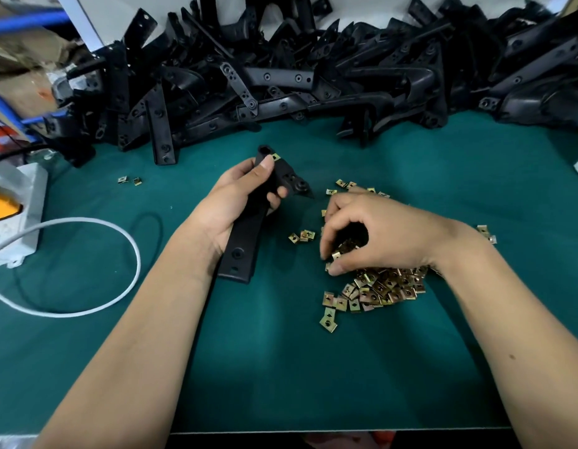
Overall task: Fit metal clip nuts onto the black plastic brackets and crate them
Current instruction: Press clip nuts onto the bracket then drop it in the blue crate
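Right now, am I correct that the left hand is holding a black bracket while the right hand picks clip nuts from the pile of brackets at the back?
Not quite. In the head view the left hand does hold a black bracket, but the right hand is picking from the pile of brass-coloured clip nuts on the green mat, not from the pile of brackets.

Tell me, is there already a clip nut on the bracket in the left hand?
Yes, one. A brass-coloured clip nut sits on the held bracket at its far end, beside the left hand thumb.
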Demonstrator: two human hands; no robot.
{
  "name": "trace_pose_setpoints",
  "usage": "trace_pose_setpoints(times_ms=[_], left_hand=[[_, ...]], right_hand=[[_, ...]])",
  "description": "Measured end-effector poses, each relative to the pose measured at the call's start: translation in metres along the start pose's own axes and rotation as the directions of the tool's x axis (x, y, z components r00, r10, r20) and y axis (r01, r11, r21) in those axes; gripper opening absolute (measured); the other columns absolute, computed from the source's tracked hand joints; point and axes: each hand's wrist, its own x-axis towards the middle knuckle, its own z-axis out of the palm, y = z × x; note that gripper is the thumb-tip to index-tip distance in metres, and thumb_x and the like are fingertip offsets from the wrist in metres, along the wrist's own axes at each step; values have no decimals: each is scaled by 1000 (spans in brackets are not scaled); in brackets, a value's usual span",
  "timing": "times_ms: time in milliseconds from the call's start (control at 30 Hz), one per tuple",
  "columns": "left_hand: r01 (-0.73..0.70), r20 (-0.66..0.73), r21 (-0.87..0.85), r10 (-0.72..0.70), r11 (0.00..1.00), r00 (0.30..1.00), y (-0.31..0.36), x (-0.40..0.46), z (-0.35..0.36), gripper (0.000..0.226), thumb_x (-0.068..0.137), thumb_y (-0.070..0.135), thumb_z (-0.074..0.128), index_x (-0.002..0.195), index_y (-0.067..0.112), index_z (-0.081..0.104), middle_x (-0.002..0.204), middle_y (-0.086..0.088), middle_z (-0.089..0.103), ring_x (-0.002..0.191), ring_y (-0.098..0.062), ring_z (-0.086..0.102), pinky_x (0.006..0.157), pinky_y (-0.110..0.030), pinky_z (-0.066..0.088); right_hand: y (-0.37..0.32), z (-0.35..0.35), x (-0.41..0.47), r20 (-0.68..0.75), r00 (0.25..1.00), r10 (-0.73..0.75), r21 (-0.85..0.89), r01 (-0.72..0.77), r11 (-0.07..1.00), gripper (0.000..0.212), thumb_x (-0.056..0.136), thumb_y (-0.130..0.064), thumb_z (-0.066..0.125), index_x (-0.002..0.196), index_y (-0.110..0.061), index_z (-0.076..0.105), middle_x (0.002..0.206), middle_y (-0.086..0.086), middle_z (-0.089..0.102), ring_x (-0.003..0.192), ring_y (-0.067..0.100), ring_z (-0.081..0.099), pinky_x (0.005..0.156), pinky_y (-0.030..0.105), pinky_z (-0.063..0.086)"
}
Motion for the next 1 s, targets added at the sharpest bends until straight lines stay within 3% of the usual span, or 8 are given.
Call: trace_pose_setpoints(times_ms=[200, 367, 567, 667, 733, 800, 933, 1000], left_hand=[[6, 15, -44, -5, 999, 1000, 0, -1, -2, 17, 91, 9, 70, 102, 8, 57, 91, -11, 67, 72, -17, 63, 61, -15, 53], [-19, 17, 4, 19, 1000, 1000, 1, -2, -2, 25, 84, 3, 69, 106, 4, 57, 89, -12, 65, 72, -15, 63, 62, -15, 53], [-37, 27, 33, 36, 999, 999, 3, -2, -3, 23, 82, -2, 72, 100, 4, 59, 80, -10, 66, 68, -13, 63, 63, -16, 53], [-46, 27, 68, 44, 997, 999, 3, -2, -4, 19, 84, 0, 71, 98, 5, 59, 75, -9, 66, 61, -10, 61, 64, -15, 52], [-45, 17, 39, 45, 998, 999, 3, -2, -3, 17, 85, -2, 69, 98, 4, 59, 78, -11, 65, 64, -11, 61, 63, -15, 52], [-36, 11, -8, 36, 999, 999, 3, -2, -2, 17, 86, -3, 67, 100, 3, 58, 86, -13, 63, 69, -14, 61, 63, -16, 52], [-16, -13, -47, 16, 999, 1000, 4, -4, -2, 21, 85, -2, 68, 102, 4, 58, 92, -14, 64, 73, -17, 62, 63, -17, 53], [-17, -14, -34, 17, 999, 1000, 4, -4, -2, 19, 86, -3, 67, 102, 4, 58, 93, -14, 63, 73, -16, 62, 63, -16, 52]], right_hand=[[-7, 3, 2, 0, 1000, -24, -33, 24, 999, 13, 80, -36, 85, 85, -36, 74, 96, -16, 62, 105, 2, 49, 91, 18, 37], [-7, 4, 6, -202, 978, 55, 157, -23, 987, 11, 89, -17, 80, 87, -24, 72, 82, -9, 72, 78, 8, 66, 72, 23, 51], [-5, 2, 5, -366, 930, 18, 88, 16, 996, 8, 88, -24, 80, 91, -28, 73, 82, -14, 69, 85, 4, 61, 71, 15, 42], [-10, -1, 2, -245, 967, -71, 57, 87, 995, 19, 77, -40, 87, 90, -35, 75, 87, -13, 64, 92, 6, 57, 77, 19, 39], [-17, -1, -1, 0, 995, -99, 158, 98, 983, 20, 72, -42, 91, 86, -36, 78, 89, -11, 64, 92, 9, 62, 80, 26, 48], [-20, 3, -1, 186, 977, -102, 123, 80, 989, 24, 69, -45, 93, 87, -39, 78, 91, -15, 63, 95, 9, 62, 83, 34, 52], [-22, 8, 1, 228, 971, -76, -57, 92, 994, 26, 68, -50, 91, 86, -40, 75, 91, -19, 58, 103, -1, 50, 84, 31, 49], [-23, 9, 1, 220, 974, -51, -69, 68, 995, 23, 70, -48, 90, 80, -35, 73, 88, -18, 61, 98, 1, 54, 83, 34, 50]])
